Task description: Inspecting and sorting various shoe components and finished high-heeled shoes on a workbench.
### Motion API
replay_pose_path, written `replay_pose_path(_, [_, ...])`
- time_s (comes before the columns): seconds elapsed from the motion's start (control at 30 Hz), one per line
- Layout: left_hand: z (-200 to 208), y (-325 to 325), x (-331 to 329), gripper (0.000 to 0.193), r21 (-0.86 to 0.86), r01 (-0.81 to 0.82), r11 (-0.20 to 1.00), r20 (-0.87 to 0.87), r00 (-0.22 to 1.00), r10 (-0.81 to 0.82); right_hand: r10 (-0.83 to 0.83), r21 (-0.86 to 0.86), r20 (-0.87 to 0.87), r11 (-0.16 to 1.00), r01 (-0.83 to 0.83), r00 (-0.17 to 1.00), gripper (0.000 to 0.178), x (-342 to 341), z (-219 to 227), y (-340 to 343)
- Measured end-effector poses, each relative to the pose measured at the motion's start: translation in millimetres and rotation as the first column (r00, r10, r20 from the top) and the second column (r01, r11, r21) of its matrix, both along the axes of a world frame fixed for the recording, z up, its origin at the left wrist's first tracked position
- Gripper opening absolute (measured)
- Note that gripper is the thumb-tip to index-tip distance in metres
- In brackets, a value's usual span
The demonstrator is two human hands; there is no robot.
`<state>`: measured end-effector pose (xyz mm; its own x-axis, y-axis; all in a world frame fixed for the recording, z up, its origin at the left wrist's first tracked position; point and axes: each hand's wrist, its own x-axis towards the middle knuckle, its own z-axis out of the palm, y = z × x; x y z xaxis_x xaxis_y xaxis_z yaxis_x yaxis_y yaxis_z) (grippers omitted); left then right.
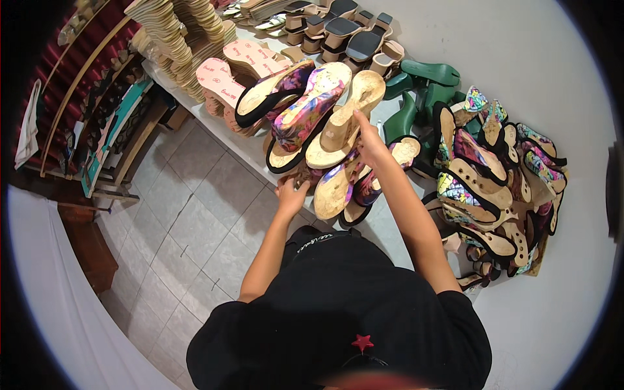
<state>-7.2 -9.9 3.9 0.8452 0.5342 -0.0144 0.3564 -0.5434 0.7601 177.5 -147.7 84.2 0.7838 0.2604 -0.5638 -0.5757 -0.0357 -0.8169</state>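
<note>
A tan cork-coloured wedge sole [351,117] lies on top of a pile of wedge sandals on the table. My right hand [372,142] is closed on its right side, the far fingers hidden behind it. Bent fingers of my left hand [292,194] press in at the pile's front edge, under a black-rimmed sandal [283,160]; what they hold is hidden. A floral-covered wedge [313,104] and a black-strapped sandal [273,94] lie just left of the sole. Below it, another floral wedge [333,195] shows its tan underside.
Pink printed soles [221,81] and tall stacks of pale soles [162,39] stand at the far left. Black-topped heeled shoes [348,29] line the back. Green shoe lasts [400,120] lie beyond my right hand. A heap of patterned wedges [484,188] sits at the right by the wall.
</note>
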Motion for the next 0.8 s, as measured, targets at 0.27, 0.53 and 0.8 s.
replay_pose_path(0.27, [78.2,33.9,-26.8,0.038,-0.428,0.434,0.793,-0.237,0.792,-0.562,-0.288,0.021,0.426,0.951,0.309,0.858,0.067,-48.9,26.6,-41.5])
replay_pose_path(0.53, [129.1,0.4,21.4,0.024,-0.612,0.682,0.399,0.142,0.591,-0.794,-0.468,0.172,0.468,0.881,0.442,0.750,0.030,-98.3,29.2,-98.8])
replay_pose_path(0.8, [120.8,-61.2,49.0,0.020,-0.684,0.717,0.138,0.324,0.468,-0.822,-0.679,0.057,0.427,0.679,0.732,0.596,0.023,-156.6,6.2,-163.8])
